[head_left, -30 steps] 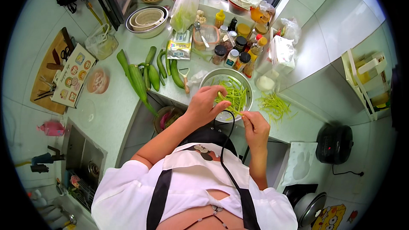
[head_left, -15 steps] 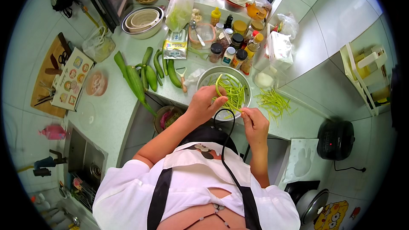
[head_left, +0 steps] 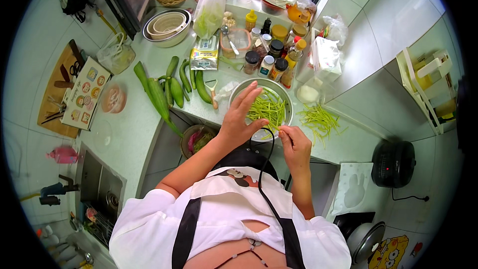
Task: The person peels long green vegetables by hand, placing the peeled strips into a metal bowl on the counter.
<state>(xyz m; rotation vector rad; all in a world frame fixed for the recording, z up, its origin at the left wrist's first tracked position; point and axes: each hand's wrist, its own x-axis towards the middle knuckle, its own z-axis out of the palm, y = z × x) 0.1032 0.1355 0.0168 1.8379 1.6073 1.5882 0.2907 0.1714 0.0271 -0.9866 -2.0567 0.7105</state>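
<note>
Over the near left side of a round metal basin (head_left: 290,103), my left hand (head_left: 239,122) is open, its fingers stretched up and away from me. Thin yellow-green vegetable stems (head_left: 268,107) lie in the basin. At the near right rim, my right hand (head_left: 297,149) is closed, with thumb and forefinger pinching a thin green stem (head_left: 274,128). That stem's other end reaches toward my left thumb; I cannot tell whether the thumb touches it. A loose pile of similar stems (head_left: 318,121) lies on the counter right of the basin.
Left of the basin lie a wooden-handled peeler (head_left: 214,94) and several long green gourds (head_left: 162,97). Sauce bottles and jars (head_left: 278,65) crowd behind it. A scrap bin (head_left: 191,139) stands below the counter edge. A black cable (head_left: 261,179) hangs before my apron.
My left hand's curled fingers have opened and straightened, and the long stem arching from them no longer shows there. My right hand keeps its pinch, shifting slightly left.
</note>
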